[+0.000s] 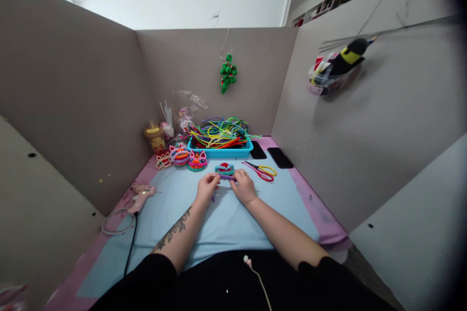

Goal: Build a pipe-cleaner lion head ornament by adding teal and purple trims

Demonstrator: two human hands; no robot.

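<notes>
A short purple pipe cleaner point(226, 178) runs between my two hands over the middle of the blue cloth. Pinched fingertips of my left hand point(207, 187) close on its left end, and my right hand point(243, 186) grips the right end. Just beyond them lies a teal and red pipe-cleaner piece point(224, 169), partly hidden behind the fingers. A small orange-red bit and a purple end show beneath my left hand, too small to make out fully. Red-and-yellow-handled scissors point(265, 173) lie to the right, blades toward my right hand.
Behind stands a blue tray point(219, 153) heaped with coloured pipe cleaners. Several finished fuzzy animal faces point(197, 161) sit at its left. A pink glue gun point(143, 198) with a cord lies at left. Two dark phones point(280, 158) rest at right. Grey panels point(215, 41) enclose the table.
</notes>
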